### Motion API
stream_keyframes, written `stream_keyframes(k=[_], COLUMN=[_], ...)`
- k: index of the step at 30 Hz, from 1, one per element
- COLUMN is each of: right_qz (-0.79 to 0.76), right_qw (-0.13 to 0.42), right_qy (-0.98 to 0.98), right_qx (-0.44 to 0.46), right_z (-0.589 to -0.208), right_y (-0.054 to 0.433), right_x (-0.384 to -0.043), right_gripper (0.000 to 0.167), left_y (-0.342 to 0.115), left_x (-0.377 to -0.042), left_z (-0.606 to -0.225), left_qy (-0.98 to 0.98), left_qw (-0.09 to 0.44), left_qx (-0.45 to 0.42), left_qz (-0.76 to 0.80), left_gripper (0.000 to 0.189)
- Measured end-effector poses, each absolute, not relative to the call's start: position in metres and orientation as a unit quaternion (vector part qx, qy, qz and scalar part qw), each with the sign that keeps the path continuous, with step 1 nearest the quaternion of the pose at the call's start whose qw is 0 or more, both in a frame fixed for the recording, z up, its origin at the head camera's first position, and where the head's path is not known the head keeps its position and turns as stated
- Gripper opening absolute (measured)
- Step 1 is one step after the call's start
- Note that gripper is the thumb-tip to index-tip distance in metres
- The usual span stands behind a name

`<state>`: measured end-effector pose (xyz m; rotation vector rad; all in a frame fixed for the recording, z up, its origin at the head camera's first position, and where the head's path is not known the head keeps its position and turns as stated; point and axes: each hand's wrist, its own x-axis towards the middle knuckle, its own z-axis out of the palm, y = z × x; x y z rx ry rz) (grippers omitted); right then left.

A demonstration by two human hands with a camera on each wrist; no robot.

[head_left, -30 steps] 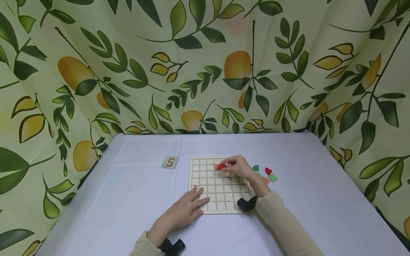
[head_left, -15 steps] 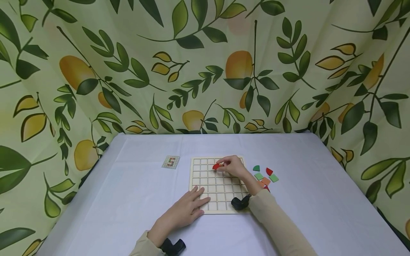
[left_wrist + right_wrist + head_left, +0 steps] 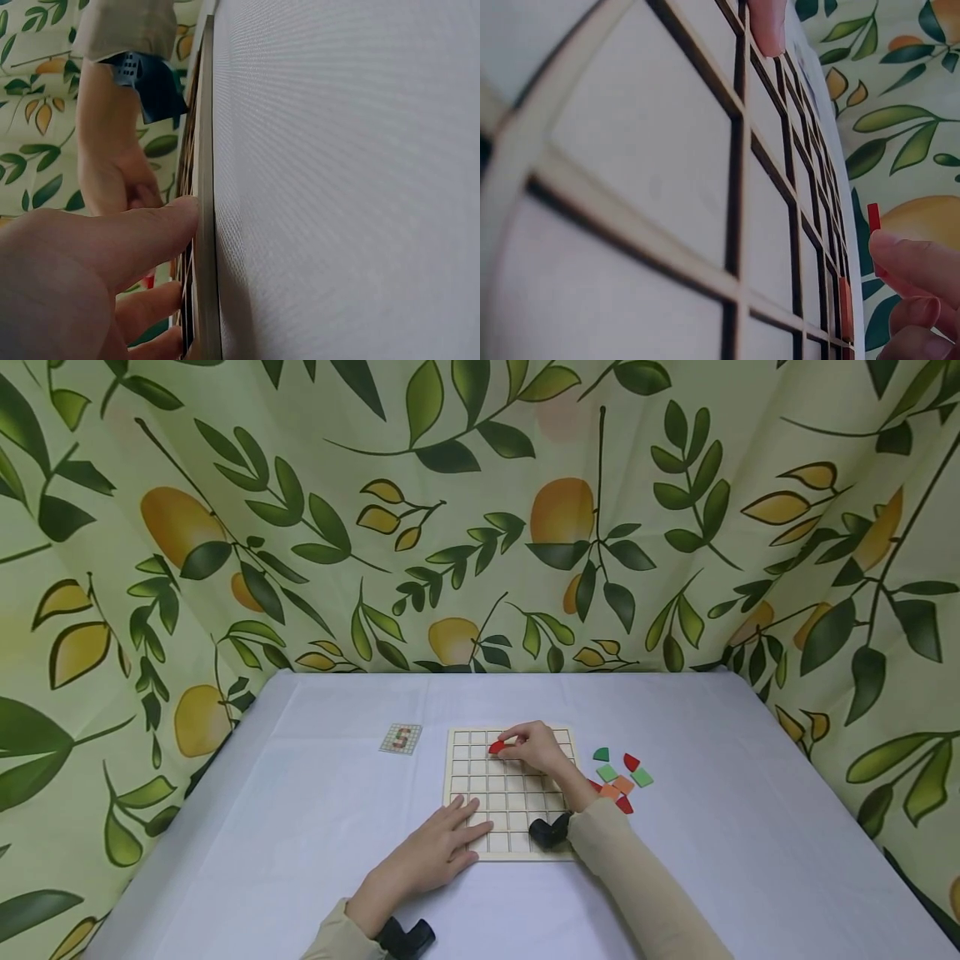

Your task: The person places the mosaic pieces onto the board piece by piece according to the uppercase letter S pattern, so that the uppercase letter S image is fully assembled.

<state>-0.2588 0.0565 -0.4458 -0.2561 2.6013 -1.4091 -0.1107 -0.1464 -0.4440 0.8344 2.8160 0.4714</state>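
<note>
Moved leftward, the right hand pinches a red piece; left hand lies spread on the board

Behind: curtain printed with green leaves, orange fruits | Below: white-covered table, far edge near curtain

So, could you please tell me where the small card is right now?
In the head view, the card lies on the table, just left of the board near its far left corner, not touching it.

Thin red curved-edge piece above pale gridded board
</note>
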Motion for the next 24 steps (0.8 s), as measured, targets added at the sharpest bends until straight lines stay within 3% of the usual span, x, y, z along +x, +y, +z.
stream_keyframes(k=[24], right_qz=[-0.408], right_qw=[0.097], right_qy=[0.907], right_qx=[-0.035], right_z=[-0.447], right_y=[0.045], right_x=[-0.261], right_gripper=[0.025], left_y=[-0.146], left_x=[-0.112], left_z=[-0.446], left_qy=[0.944], left_qw=[0.093], left_qx=[0.270], left_qz=[0.166], left_gripper=[0.045])
